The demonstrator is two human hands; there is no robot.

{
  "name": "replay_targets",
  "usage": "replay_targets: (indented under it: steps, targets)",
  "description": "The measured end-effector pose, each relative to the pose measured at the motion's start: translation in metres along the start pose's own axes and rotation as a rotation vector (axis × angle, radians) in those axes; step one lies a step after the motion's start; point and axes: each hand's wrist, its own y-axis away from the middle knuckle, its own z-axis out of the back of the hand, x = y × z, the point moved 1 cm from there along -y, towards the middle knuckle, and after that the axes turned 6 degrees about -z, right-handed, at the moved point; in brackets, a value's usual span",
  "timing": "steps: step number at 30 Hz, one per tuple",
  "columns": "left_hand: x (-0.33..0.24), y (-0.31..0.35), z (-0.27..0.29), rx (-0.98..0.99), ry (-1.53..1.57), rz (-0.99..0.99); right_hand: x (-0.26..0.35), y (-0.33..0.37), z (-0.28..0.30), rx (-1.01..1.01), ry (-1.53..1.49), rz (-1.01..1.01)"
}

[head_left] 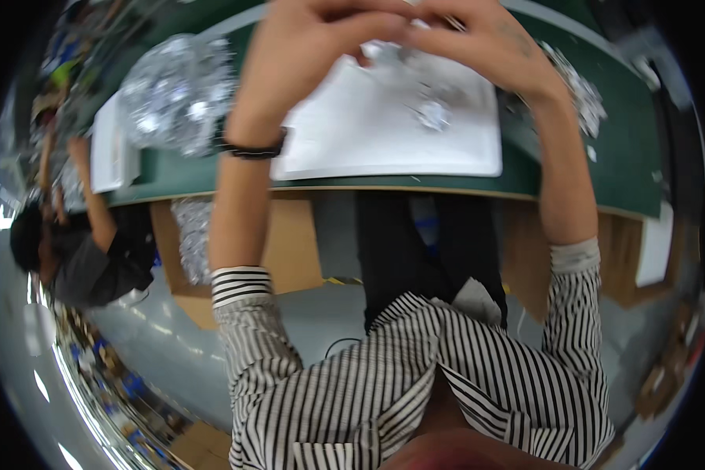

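Observation:
My left hand [309, 39] and my right hand [489, 43] meet at the top of the view, above a white tray [329, 149] on a green table. Both have their fingers bent and pressed together, the fingertips touching or nearly so. What they pinch is hidden and blurred; a small pale edge shows by the right fingers. Just below the hands, shiny silver foil pieces [432, 113] lie over the tray, smeared by motion. A black band circles my left wrist.
A clear bag of silver pieces [180, 94] sits left, by a white box [111, 145]. More silver pieces [580, 94] lie right on the green table [627, 157]. Below stand cardboard boxes [290, 251], one holding silver material. Another person [94, 258] works at far left.

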Motion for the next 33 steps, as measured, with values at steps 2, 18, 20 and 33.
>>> replay_targets:
  steps: [2,18,20,33]
  targets:
    - [0.005,0.003,-0.005,-0.009,0.081,0.072,-0.023,-0.002,0.001,0.284,-0.07,0.014]
    - [0.079,0.129,0.089,-0.247,-1.133,0.223,-0.143,-0.02,-0.002,0.523,-1.601,-0.236]
    - [0.089,0.146,0.085,-0.265,-1.152,0.197,-0.132,-0.014,-0.013,0.398,-1.618,-0.313]
    - [0.096,0.154,0.064,-0.307,-1.108,0.149,-0.074,-0.013,-0.034,0.152,-1.491,-0.378]
